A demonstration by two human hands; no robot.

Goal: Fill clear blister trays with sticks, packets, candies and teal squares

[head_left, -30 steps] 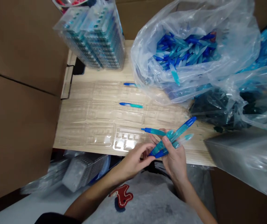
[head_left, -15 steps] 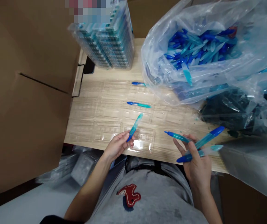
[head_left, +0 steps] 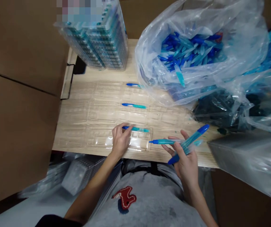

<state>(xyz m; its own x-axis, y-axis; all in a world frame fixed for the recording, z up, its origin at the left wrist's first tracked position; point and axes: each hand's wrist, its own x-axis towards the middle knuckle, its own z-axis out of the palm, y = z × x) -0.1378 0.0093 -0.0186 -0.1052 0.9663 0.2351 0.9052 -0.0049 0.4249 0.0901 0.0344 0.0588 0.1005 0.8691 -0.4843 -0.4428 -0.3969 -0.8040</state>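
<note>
My left hand [head_left: 121, 140] pinches the blue end of a blue and teal pen [head_left: 140, 129], which lies level along the upper part of a clear plastic blister tray [head_left: 148, 146]. Three similar pens are held in my right hand [head_left: 186, 165]: one pen [head_left: 162, 142] points left with a narrow blue tip, a second pen [head_left: 192, 138] slants across it, and a third lies partly behind. Farther back, one pen [head_left: 134, 106] rests in a clear tray, and another pen [head_left: 132, 84] lies beyond it, its right end under the bag's edge.
A large clear plastic bag [head_left: 147, 60] full of blue and teal pens stands at the back right. Stacked filled packs [head_left: 109, 47] stand at the back left. Cardboard [head_left: 24, 126] borders the left side. Grey plastic sheeting [head_left: 246, 157] covers the right edge of the wooden table [head_left: 206, 157].
My left hand has brought its pen down onto the near tray, turning it from slanted to level. My right hand with its pens has shifted left, and the view has moved slightly right.
</note>
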